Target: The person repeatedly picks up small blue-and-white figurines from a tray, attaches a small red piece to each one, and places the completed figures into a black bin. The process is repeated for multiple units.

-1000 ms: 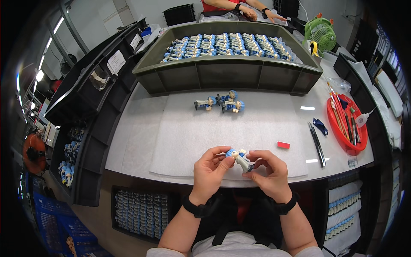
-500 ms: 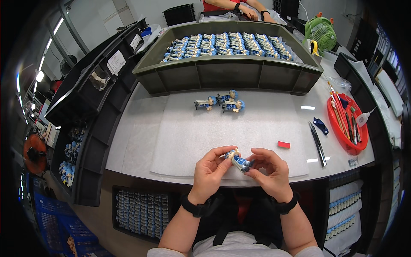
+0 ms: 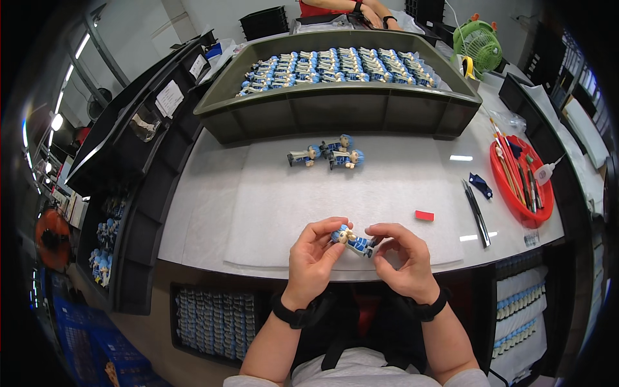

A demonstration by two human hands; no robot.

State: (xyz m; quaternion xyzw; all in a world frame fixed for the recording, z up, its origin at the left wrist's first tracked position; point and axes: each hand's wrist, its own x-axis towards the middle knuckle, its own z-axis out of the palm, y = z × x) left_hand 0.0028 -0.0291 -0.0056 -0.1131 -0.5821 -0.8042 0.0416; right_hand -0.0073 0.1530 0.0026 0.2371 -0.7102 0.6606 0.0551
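Observation:
Just above the table's near edge, a small figurine [image 3: 356, 242] with light-blue hair and a blue-and-white outfit lies tilted between my hands, its face up. My left hand [image 3: 313, 258] is closed on the head end, thumb and fingers pinching it. At the dark feet, the curled fingers and thumb of my right hand [image 3: 406, 261] close around the other end. Three similar figurines lie in a cluster farther up the white mat, among them a single figurine [image 3: 303, 155] on the left side. A small red block [image 3: 424, 215] rests on the mat beyond my right hand.
A large grey-green bin [image 3: 335, 109] of figurines in rows stands at the back. To the right are a black pen-like tool [image 3: 476, 216], a dark blue piece [image 3: 480, 186] and a red basket [image 3: 523, 216] of brushes. Black crates [image 3: 138, 226] line the left. Another person's hands [image 3: 380, 14] show behind.
The figurine has turned in my fingers, so its front now shows more. My right fingers have shifted slightly around its feet. The whole view has moved a little.

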